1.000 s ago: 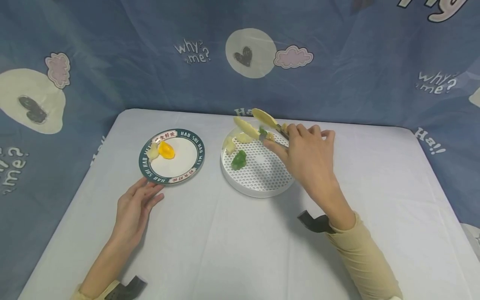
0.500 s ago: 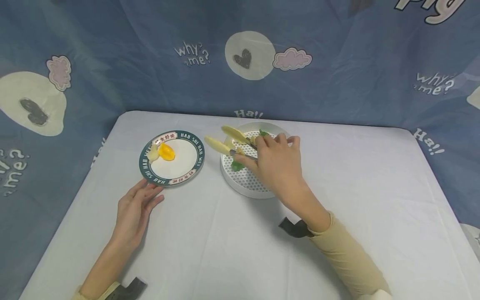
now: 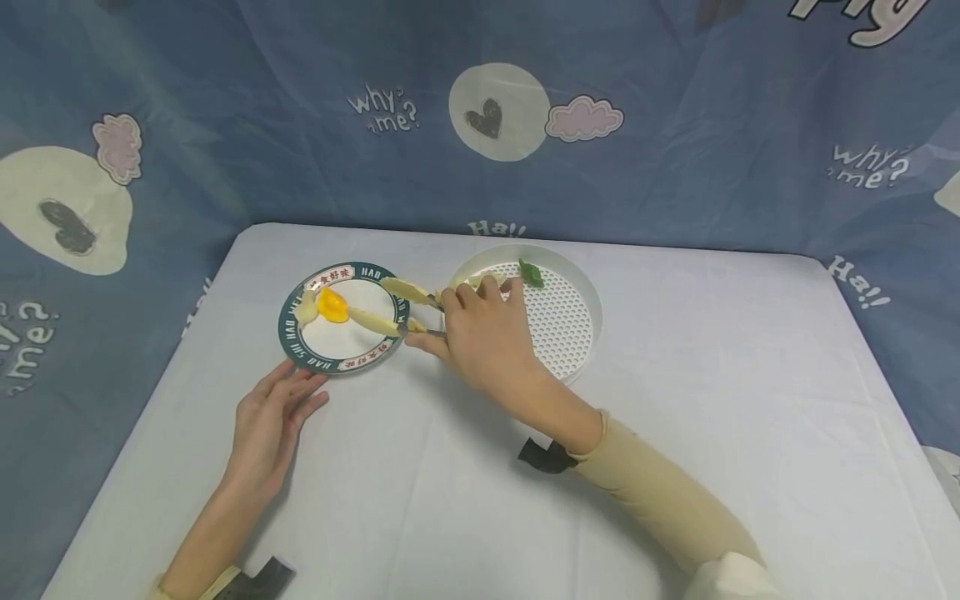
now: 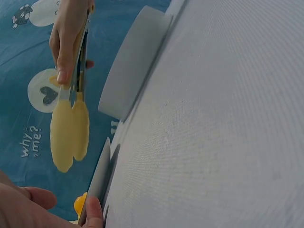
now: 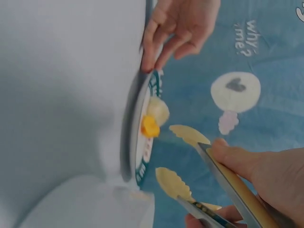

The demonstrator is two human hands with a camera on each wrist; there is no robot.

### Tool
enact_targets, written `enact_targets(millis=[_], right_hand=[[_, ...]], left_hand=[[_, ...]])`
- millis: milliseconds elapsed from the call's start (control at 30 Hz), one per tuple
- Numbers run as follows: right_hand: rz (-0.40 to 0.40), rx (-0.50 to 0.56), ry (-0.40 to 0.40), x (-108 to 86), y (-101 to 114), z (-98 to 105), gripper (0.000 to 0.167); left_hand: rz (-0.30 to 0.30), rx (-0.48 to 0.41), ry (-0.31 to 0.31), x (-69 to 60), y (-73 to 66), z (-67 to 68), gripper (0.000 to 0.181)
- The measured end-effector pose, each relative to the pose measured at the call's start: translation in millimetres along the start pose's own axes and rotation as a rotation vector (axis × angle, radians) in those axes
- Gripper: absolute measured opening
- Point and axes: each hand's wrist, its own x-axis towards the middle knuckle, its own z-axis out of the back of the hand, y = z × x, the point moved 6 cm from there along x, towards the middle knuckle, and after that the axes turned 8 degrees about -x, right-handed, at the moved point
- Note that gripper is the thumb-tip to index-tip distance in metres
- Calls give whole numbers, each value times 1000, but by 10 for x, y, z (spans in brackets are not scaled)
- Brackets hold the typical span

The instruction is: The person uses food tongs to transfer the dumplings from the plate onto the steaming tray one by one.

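a blue printed backdrop (image 3: 225, 108) hangs from the left edge right across the far side, behind a table under white cloth (image 3: 765, 383). at the left, a person's left hand (image 3: 258, 429) reaches in from the near side, its fingers mostly straight, touching the near rim of a round plate (image 3: 330, 340). the plate has a green lettered border. on its left part lie a pale piece (image 3: 306, 308) and, just right of that, touching or nearly so, a bright yellow piece (image 3: 333, 305). over the plate's right side hang the pale yellow heads of a pair of tongs (image 3: 375, 322), spread apart and raised clear of the plate. the right hand (image 3: 491, 337) grips the tongs by their arms, thumb on the near side. it partly hides a round white tray (image 3: 561, 329) with a perforated floor. near the tray's far wall lies a green piece (image 3: 531, 273); left of it, pale bits (image 3: 491, 277) show behind the fingers. rightmost comes the tan sleeve (image 3: 652, 487), with a black strap (image 3: 550, 456) at its cuff.
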Motion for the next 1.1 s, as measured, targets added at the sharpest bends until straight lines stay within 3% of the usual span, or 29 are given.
enact_targets(millis=[267,667,1100], right_hand=[[55,-38,18,138,244,-72,74],[69,-35,-17,335,440,-222,67],[80,-65,-116,384,562,-335,60]], left_hand=[[11,-3,-13,3,6,0,67],[0,9,-5,4,5,-2,66],[-17,-2,-9,1,2,2,65]])
